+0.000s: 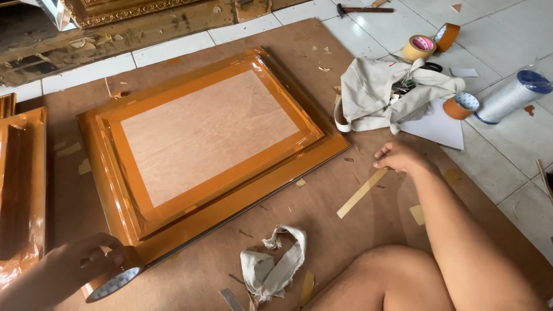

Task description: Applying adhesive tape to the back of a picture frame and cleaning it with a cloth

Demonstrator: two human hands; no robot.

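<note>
Frame (207, 138) lies flat on brown board (322, 219), back side up; rim wrapped in orange-brown tape, bare plywood panel in the middle. All places below taken from the frame.

Left hand (86, 259) at the frame's near-left corner, fingers curled tight around a tape roll (115, 279). Roll touches the frame's edge at that corner.

Right hand (397, 156) just off the frame's right corner, resting on the board, fingers bent under; cannot tell whether it grips anything. A tan strip (362, 193) lies on the board with its upper end at the fingers.

Crumpled rag (271, 268) on the board near the frame's front edge, beside the person's bare knee (386, 276).

Cloth bag (391, 95) past the frame's right side, half on the board, half on white tile. Three more tape rolls lie around it: one (419, 48) beyond the bag, another (446, 35) behind that, a third (461, 105) at the bag's far side. Film roll (512, 95) farther right. Hammer (363, 8) well beyond the frame's far-right corner.

Second wrapped frame (20, 190) to the left, partly out of view.
</note>
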